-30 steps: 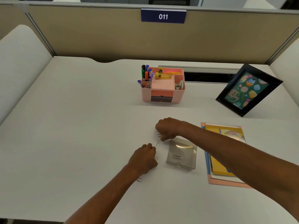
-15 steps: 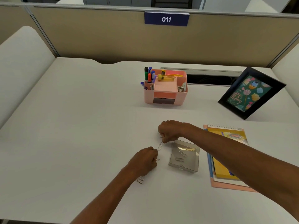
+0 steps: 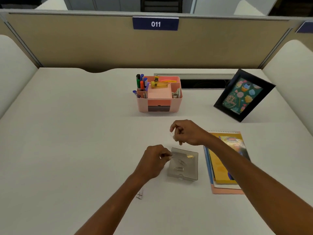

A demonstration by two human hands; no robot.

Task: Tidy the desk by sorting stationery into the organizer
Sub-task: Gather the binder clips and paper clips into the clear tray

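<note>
Blurred clips [image 3: 140, 195] partly behind left forearm [image 3: 108, 207], perhaps paper clips

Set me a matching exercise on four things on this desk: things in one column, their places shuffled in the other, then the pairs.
Things
1. pink organizer
2. picture frame
3. smoky tray
4. notebooks

Places
A. stands tilted, far right
B. lie flat, just right of the tray
C. stands far middle, with markers upright in it
D. lies by the left hand, with paper clips in it

Pairs: 1-C, 2-A, 3-D, 4-B
</note>
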